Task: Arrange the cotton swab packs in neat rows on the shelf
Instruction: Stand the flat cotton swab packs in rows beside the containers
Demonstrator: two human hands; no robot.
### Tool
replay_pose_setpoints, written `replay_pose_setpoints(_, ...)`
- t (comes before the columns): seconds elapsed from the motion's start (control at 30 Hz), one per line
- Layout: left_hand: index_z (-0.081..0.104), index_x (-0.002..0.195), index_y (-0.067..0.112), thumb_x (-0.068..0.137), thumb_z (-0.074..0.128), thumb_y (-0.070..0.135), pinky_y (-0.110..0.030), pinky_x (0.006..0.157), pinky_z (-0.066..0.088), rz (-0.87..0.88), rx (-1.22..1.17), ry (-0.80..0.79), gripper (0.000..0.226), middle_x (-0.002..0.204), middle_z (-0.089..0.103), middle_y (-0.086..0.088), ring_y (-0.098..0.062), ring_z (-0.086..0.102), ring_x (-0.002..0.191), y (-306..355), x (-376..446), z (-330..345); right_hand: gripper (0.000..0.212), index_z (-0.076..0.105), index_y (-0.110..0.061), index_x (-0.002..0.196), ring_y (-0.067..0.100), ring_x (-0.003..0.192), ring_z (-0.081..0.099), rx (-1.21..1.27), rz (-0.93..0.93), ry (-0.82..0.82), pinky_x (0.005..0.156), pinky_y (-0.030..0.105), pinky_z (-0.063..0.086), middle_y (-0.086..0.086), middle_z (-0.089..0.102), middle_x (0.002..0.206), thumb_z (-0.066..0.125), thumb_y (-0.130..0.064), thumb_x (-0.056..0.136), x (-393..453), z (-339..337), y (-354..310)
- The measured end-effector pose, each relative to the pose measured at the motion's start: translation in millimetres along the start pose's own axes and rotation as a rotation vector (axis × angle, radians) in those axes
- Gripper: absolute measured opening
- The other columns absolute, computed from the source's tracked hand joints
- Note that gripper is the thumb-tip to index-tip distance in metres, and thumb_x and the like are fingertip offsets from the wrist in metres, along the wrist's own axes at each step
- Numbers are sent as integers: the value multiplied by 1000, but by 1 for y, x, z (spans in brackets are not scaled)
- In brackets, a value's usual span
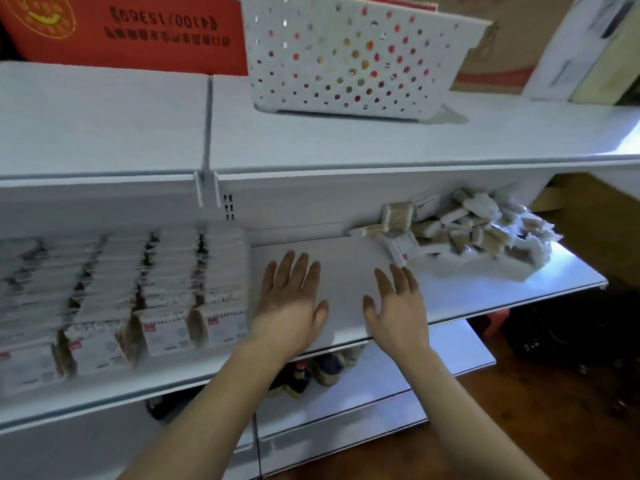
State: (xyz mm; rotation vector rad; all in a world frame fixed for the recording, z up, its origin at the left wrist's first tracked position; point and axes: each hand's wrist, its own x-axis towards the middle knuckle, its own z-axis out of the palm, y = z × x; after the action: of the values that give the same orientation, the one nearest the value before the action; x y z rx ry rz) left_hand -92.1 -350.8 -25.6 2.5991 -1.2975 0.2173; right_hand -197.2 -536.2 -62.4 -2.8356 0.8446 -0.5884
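Note:
Several rows of cotton swab packs [114,299] stand lined up on the left part of the white middle shelf [346,258]. A loose heap of swab packs [478,230] lies at the shelf's right end. My left hand [291,303] and my right hand [398,306] are both over the bare stretch of shelf between the rows and the heap, palms down, fingers straight and spread. Neither hand holds a pack. The left hand is just right of the last row; the right hand's fingertips are close to the heap's nearest pack [403,249].
A white perforated basket [346,60] stands on the top shelf [346,140], with a red carton [138,29] behind it and cardboard boxes [502,46] to the right. A lower shelf [398,375] holds dark items. Wooden floor [519,427] lies at the right.

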Motion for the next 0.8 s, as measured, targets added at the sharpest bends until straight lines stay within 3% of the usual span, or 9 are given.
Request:
replay_pose_setpoints(0.1,56,140,3,90,46,45,-60,113,35,-9,-3,-10,66,146,53,-20,-41,46,138,36,30,14,64,49,-5,143,43,141,35,11,46,-20,106,55,42,26,43,149,43,-43,92,28,5,46)
replay_pose_setpoints(0.2,21,159,12,104,34,47,-48,125,3,-97,5,-93,67,167,15,-11,-30,8,155,69,60,28,63,34,-17,151,33,147,22,-22,108,-179,113,47,35,15,29,159,41,-50,98,67,8,83)
replay_pose_setpoints(0.3,9,161,18,106,30,49,-42,125,-7,-198,-8,-166,67,169,1,-4,-23,-5,156,97,84,38,62,39,-19,144,34,135,36,-53,20,-142,105,45,39,9,41,150,47,-55,95,97,12,105)
replay_pose_setpoints(0.47,15,160,20,105,35,46,-39,126,-2,-320,-79,-237,63,168,11,-2,-21,3,155,130,106,49,68,42,-17,138,33,129,43,-50,-27,-191,101,44,40,9,54,137,57,-59,87,127,22,122)
replay_pose_setpoints(0.57,21,158,19,106,38,44,-35,124,8,-375,-178,-184,60,165,23,-2,-21,17,152,138,116,51,60,45,-17,132,34,124,44,-24,-64,-180,99,43,39,11,55,132,61,-48,83,130,27,133)
replay_pose_setpoints(0.73,29,156,17,105,43,41,-34,121,23,-430,-275,-120,58,160,34,-3,-22,31,147,149,133,57,59,51,-15,120,41,125,42,25,-70,-221,105,49,35,13,55,131,62,-53,76,130,29,150)
replay_pose_setpoints(0.8,30,156,19,104,45,42,-33,118,27,-490,-400,-88,58,160,36,-3,-21,34,145,152,139,61,56,56,-15,111,39,117,48,85,-147,-159,99,49,40,11,58,123,67,-51,70,126,26,155)
